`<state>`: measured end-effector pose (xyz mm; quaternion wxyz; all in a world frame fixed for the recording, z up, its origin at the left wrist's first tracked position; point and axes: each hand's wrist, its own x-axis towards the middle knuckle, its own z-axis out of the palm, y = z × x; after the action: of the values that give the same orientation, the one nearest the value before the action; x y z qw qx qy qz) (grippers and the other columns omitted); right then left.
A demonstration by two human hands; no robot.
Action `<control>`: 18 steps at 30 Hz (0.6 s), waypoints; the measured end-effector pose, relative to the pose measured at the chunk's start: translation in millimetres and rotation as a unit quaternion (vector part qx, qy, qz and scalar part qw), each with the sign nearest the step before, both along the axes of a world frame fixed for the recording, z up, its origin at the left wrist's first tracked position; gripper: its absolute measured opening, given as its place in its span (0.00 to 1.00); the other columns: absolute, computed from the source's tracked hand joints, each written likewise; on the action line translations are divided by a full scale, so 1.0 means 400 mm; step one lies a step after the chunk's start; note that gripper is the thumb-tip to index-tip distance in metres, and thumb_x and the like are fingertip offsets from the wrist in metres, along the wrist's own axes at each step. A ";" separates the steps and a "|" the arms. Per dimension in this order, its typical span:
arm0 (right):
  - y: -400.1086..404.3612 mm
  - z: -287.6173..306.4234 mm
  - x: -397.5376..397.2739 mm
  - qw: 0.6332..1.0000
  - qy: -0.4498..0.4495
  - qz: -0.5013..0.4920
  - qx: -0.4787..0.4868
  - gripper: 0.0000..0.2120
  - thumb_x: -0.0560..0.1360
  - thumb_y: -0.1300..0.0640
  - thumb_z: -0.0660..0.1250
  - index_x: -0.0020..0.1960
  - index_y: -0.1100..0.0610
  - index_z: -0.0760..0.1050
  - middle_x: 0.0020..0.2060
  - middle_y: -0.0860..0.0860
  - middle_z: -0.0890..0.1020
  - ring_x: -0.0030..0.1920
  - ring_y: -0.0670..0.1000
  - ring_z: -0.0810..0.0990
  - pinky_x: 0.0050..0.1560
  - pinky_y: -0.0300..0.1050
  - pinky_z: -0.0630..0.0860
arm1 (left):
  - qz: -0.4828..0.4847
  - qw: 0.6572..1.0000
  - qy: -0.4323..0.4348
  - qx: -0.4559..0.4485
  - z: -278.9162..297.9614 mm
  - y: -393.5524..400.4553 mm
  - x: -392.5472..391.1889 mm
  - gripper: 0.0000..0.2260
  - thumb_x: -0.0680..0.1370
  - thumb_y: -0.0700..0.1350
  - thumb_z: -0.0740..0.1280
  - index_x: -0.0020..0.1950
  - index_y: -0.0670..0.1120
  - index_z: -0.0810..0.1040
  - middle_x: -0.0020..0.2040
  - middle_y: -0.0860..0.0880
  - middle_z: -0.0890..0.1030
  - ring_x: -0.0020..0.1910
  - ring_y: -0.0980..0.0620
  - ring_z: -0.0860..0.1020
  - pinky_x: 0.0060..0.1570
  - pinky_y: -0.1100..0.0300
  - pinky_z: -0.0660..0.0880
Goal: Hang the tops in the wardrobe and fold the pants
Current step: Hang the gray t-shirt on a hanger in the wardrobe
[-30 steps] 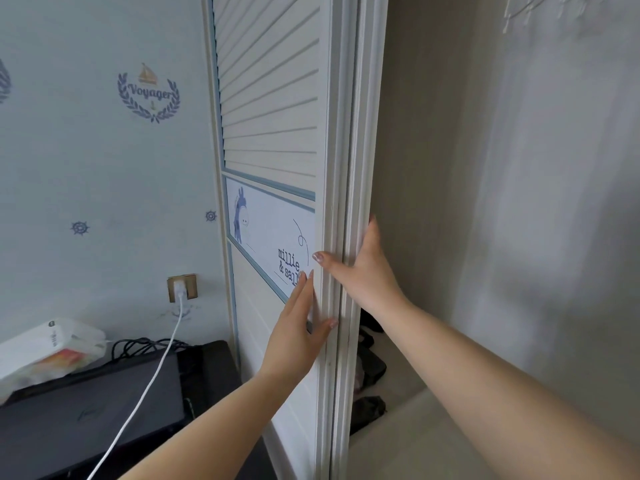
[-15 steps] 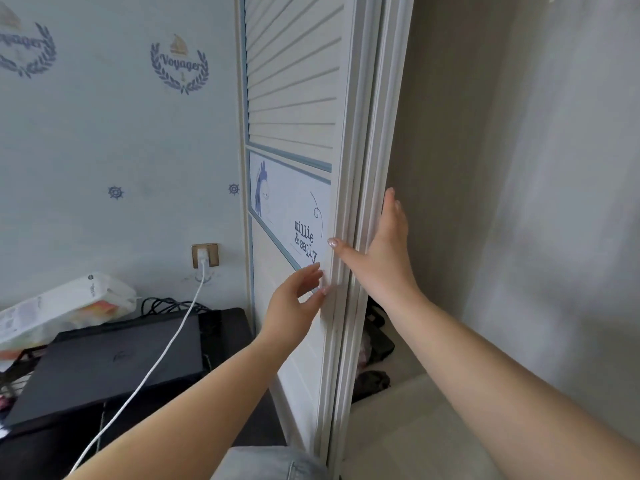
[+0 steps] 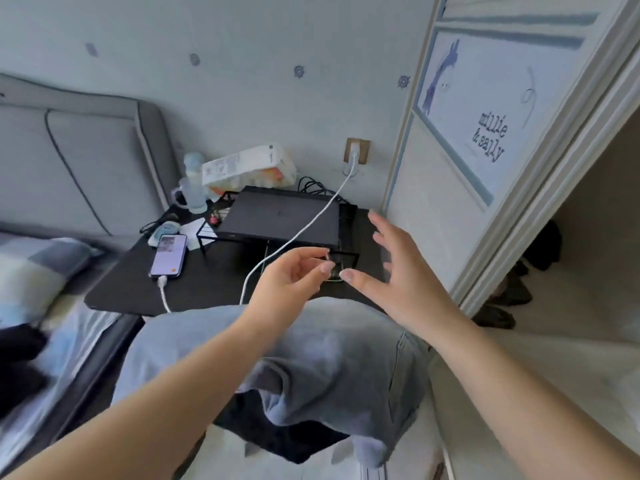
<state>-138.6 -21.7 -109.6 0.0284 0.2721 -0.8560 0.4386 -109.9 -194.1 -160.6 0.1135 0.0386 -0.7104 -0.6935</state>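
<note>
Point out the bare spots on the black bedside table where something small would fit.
The black table is bare along its front edge, between the phone and the white cable, and at the front left corner beside the phone. The back is crowded: laptop on its wire stand, tissue pack, bottle.

Both forearms bare, reaching forward from lower corners, converging mid-view. Left hand [image 3: 291, 278] palm turned up, fingers [image 3: 317, 259] loosely curled, thumb near fingertips, holding nothing. Right hand [image 3: 398, 268] just beside it, palm facing left, fingers straight and spread, thumb extended toward left hand. Hands close, not touching. Both in air.
</note>
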 end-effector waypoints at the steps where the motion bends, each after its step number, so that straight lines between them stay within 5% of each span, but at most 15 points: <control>1: -0.040 -0.013 0.021 1.000 -0.011 0.026 0.005 0.40 0.70 0.45 0.71 0.76 0.45 0.54 0.70 0.40 0.60 0.72 0.38 0.59 0.71 0.46 0.63 | 0.022 1.000 -0.001 0.003 -0.007 -0.037 0.040 0.07 0.75 0.46 0.70 0.51 0.55 0.79 0.47 0.50 0.84 0.49 0.54 0.81 0.48 0.60 0.78; 9: -0.377 -0.072 0.262 0.981 -0.040 0.187 0.038 0.38 0.71 0.46 0.71 0.75 0.46 0.55 0.70 0.42 0.62 0.67 0.38 0.63 0.68 0.42 0.65 | 0.194 0.981 -0.020 0.025 -0.083 -0.330 0.463 0.06 0.76 0.46 0.70 0.51 0.55 0.81 0.48 0.51 0.85 0.50 0.52 0.82 0.55 0.53 0.77; 18: -0.805 -0.130 0.829 0.906 -0.075 0.405 0.096 0.39 0.68 0.36 0.67 0.74 0.44 0.56 0.70 0.42 0.62 0.71 0.41 0.61 0.70 0.49 0.65 | 0.406 0.912 -0.043 0.034 -0.156 -0.634 1.183 0.06 0.74 0.51 0.71 0.47 0.64 0.81 0.47 0.56 0.84 0.49 0.57 0.82 0.53 0.55 0.77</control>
<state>192.8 -343.7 -161.5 -0.2422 0.5626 -0.7098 0.3478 363.3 -447.7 -222.9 0.3537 0.3574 -0.6132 -0.6092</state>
